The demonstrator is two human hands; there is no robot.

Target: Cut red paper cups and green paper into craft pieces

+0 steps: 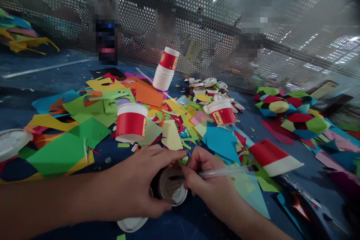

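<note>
Under my hands is a small round, white-rimmed piece (176, 194) that looks like the bottom of a paper cup, with dark curved lines on its face. My left hand (143, 183) curls round its left side, thumb near the close edge and forefinger reaching past the far edge. Pinched in my right hand (208, 183) is a pen (229, 171) with a clear barrel, its dark tip on the round piece. Partly hidden below my left hand lies another white round piece (132, 225). Beyond my hands stands a red and white paper cup (131, 123).
Coloured paper scraps (70, 146) cover much of the blue table. A tilted cup stack (165, 69), another paper cup (223, 112) and a pile of round pieces (208, 86) lie farther back. At right are a red-and-white cup piece (274, 157), a dark tool (306, 204) and folded paper shapes (303, 125).
</note>
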